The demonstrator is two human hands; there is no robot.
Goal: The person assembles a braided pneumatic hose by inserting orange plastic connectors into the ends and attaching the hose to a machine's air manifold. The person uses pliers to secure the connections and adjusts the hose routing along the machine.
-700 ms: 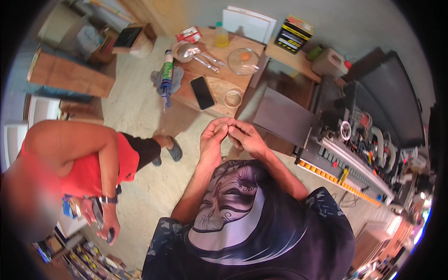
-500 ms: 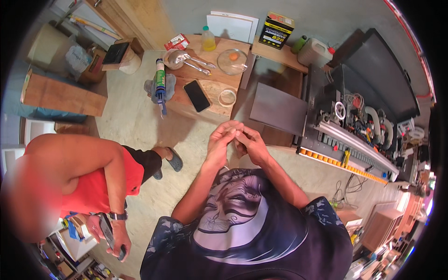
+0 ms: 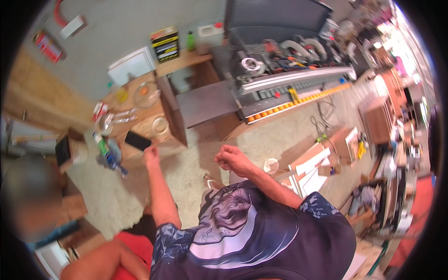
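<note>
My left hand (image 3: 151, 155) is at the front edge of the small wooden table (image 3: 170, 145), by the near corner of a black phone (image 3: 138, 140). Its fingers are smeared by motion, so I cannot see whether it touches the phone. Out over the floor, my right hand (image 3: 234, 160) is closed with its fingers curled in; anything inside is hidden. Behind the phone on the table are a tape roll (image 3: 160, 125), a round clear dish (image 3: 147, 95) with something orange in it, and shiny metal spoons (image 3: 122, 115). A blue caulking gun (image 3: 109, 156) rests at the table's left side.
To my left a co-worker in a red top (image 3: 135, 249) is close to my left arm. A large open machine (image 3: 298, 86) stands at the far right of the table, beside a dark panel (image 3: 207, 103). Cables (image 3: 323, 119) and white offcuts (image 3: 310, 172) lie on the floor at right.
My hands were together at the fingertips; now they are apart, the left reaching forward to the table by the phone. My view has swung right, and the co-worker appears lower left.
</note>
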